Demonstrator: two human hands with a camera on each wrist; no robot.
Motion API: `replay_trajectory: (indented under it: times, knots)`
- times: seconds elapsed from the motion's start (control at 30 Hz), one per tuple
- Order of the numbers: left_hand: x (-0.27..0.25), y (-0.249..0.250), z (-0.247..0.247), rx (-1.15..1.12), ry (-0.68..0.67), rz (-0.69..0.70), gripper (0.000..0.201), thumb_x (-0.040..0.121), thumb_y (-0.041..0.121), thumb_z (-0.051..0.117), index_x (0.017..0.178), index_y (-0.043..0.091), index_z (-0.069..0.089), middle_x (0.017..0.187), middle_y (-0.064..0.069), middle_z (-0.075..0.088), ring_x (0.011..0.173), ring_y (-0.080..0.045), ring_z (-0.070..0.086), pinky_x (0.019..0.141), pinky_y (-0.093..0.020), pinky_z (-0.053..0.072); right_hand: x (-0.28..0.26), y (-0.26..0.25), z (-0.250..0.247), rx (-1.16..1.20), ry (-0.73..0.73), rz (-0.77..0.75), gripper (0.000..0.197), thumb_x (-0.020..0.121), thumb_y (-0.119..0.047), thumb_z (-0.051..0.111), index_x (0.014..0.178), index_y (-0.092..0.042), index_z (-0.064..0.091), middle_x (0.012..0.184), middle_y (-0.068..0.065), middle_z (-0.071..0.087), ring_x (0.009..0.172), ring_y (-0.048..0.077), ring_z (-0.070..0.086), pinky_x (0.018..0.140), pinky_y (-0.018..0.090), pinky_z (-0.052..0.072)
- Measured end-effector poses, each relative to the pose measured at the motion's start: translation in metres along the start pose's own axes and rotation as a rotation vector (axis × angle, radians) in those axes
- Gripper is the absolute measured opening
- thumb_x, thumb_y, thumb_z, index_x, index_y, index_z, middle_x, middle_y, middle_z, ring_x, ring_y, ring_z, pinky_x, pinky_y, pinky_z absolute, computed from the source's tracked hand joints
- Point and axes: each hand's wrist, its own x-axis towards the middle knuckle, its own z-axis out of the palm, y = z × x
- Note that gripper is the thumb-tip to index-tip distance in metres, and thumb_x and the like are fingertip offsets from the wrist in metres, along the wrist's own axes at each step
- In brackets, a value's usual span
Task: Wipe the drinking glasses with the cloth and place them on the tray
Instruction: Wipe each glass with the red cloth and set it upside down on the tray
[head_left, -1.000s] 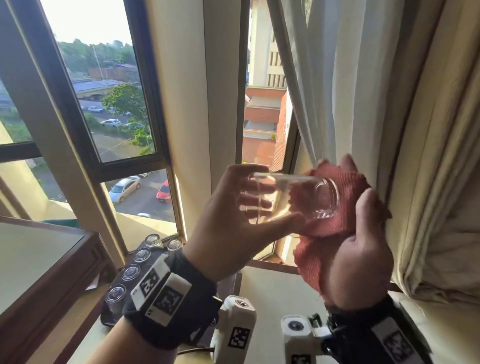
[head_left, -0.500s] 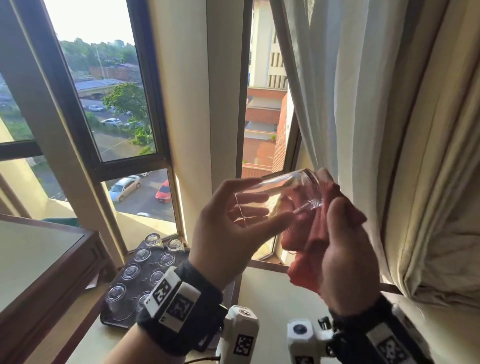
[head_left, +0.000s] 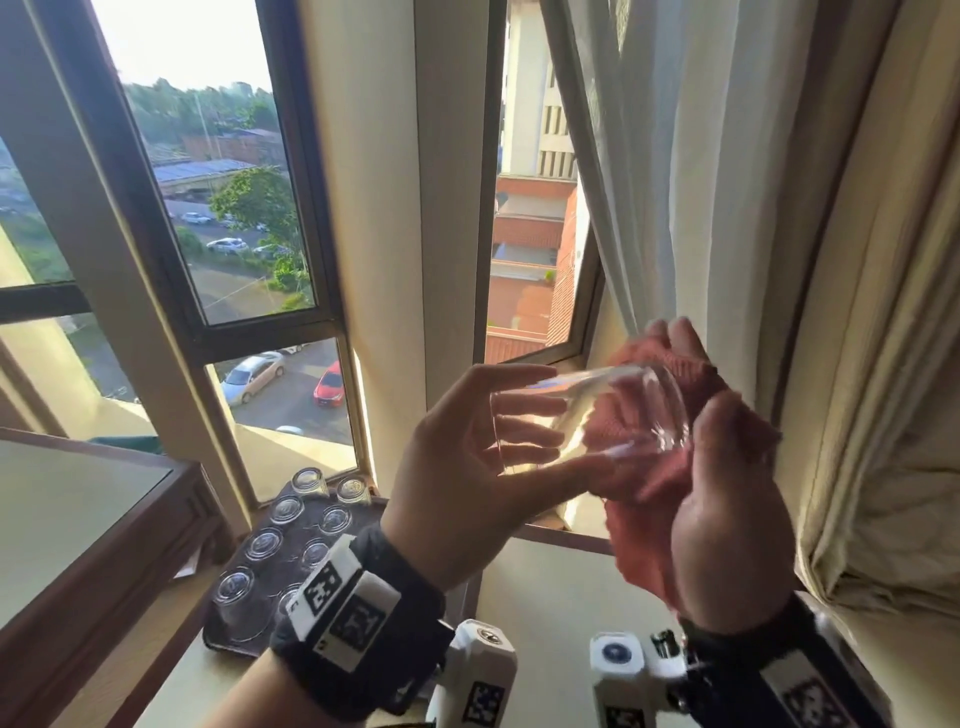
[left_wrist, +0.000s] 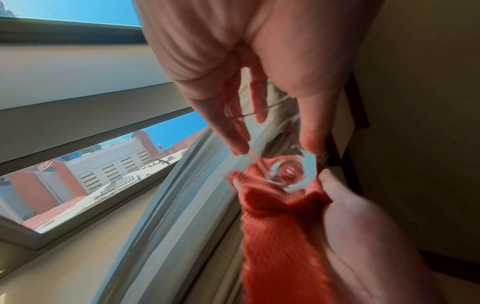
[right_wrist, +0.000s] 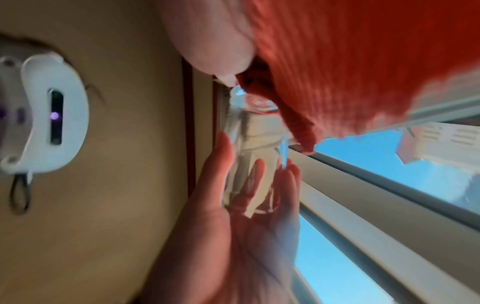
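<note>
A person is standing at a window, holding a clear drinking glass on its side at chest height, well above the table. The left hand is gripping it near the open rim, thumb underneath and fingers spread round the far wall. The right hand is cupping a red cloth against the thick base of the glass, fingers curled round cloth and base together.

The glass is smooth, thin-walled, straight-sided and see-through, with a heavier rounded bottom. It is probably light, but slippery and breakable, so it is best held round the wall with fingers spread, never by the rim edge alone. The cloth is soft, with a ribbed or waffle weave, and is hanging limp below the right palm; it should give good friction on the glass.

Down to the left, a dark tray is sitting on the table beside the window, carrying two rows of glasses standing upside down.
</note>
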Motion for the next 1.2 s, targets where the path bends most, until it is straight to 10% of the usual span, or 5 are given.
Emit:
replay_trajectory:
  times: [0.2,0.43,0.77,0.87,1.2]
  knots:
    - [0.000,-0.005,-0.001,0.057,-0.026,-0.061,0.068,0.065,0.035,0.099,0.125,0.028,0.068,0.111,0.006,0.079,0.097,-0.020,0.078,0.083,-0.037,0.066,0.010,-0.002,-0.009,-0.541,-0.146,-0.207,0.044,0.103,-0.035,0.051,0.141,-0.014,0.056,0.150,-0.005,0.053,0.133,0.019,0.056,0.103,0.046,0.053]
    - [-0.001,-0.002,0.009,-0.095,0.002,0.042,0.067,0.067,0.025,0.098,0.124,0.020,0.063,0.116,-0.004,0.077,0.106,-0.027,0.076,0.086,-0.035,0.064,0.003,-0.010,-0.005,0.318,-0.042,0.332,0.065,0.096,-0.061,0.042,0.137,-0.013,0.058,0.127,0.024,0.066,0.108,0.042,0.068,0.085,0.051,0.057]
    - [0.004,-0.006,0.027,0.181,-0.014,-0.193,0.067,0.073,0.071,0.079,0.124,0.030,0.064,0.110,0.013,0.076,0.102,0.001,0.072,0.081,-0.017,0.060,-0.003,0.006,0.007,0.013,-0.053,0.271,0.085,0.058,-0.093,0.061,0.126,-0.043,0.063,0.118,-0.003,0.073,0.102,0.011,0.070,0.081,0.039,0.054]
    - [0.012,0.000,0.027,-0.073,-0.069,-0.342,0.056,0.083,0.064,0.075,0.118,0.021,0.071,0.106,0.005,0.079,0.100,-0.005,0.075,0.081,-0.017,0.054,0.008,0.010,0.011,-0.128,0.073,0.152,0.089,0.068,-0.086,0.061,0.126,-0.019,0.064,0.111,0.001,0.072,0.082,-0.001,0.070,0.069,0.016,0.056]
    - [0.029,0.018,0.027,-0.674,-0.027,-0.485,0.041,0.096,0.045,0.069,0.111,0.008,0.076,0.122,-0.026,0.073,0.110,-0.030,0.074,0.107,-0.040,0.057,-0.018,0.014,-0.015,-0.676,0.132,-0.545,0.040,0.090,-0.009,0.070,0.128,-0.007,0.059,0.125,0.015,0.066,0.110,0.035,0.065,0.079,0.048,0.058]
